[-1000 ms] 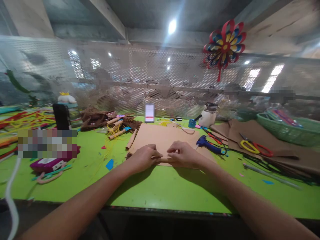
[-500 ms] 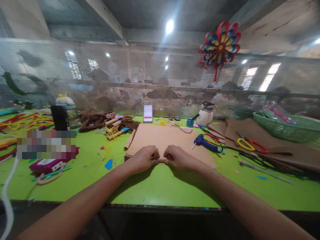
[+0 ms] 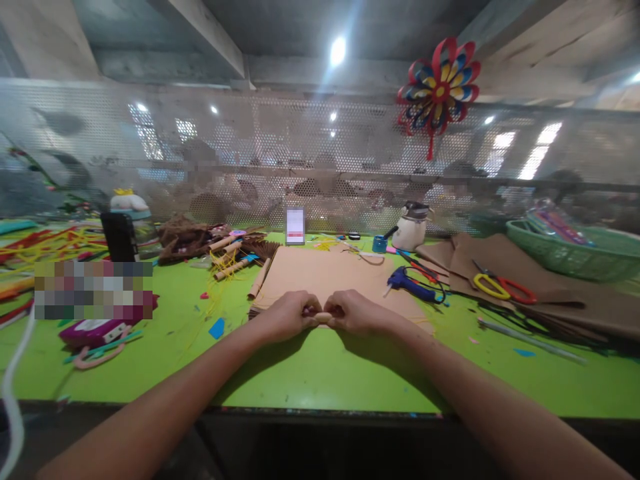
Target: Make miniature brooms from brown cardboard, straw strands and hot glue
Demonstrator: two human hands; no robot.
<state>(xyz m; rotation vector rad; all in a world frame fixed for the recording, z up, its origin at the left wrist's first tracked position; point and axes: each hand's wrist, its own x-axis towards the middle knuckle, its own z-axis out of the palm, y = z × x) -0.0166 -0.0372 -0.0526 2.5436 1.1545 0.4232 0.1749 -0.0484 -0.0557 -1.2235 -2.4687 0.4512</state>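
Note:
A tan sheet of paper [image 3: 325, 273] lies flat on the green table [image 3: 320, 373] in front of me, on a stack of similar sheets. My left hand [image 3: 285, 315] and my right hand [image 3: 357, 312] sit side by side at its near edge. Both hands are closed, fingers curled over that edge, with the paper rolled or folded between fingertips and thumbs. The knuckles nearly touch in the middle.
A blue glue gun [image 3: 407, 285] and yellow-and-red scissors [image 3: 497, 288] lie right of the sheet, on and beside brown paper sheets [image 3: 550, 293]. A green basket [image 3: 575, 257] stands far right. Rolled paper tubes [image 3: 235, 257], a phone [image 3: 295, 226] and a white pot [image 3: 413, 230] are behind.
Both hands have drawn the near edge of the paper toward me and closed tighter over it, moving closer together. The fingers were flatter a second ago.

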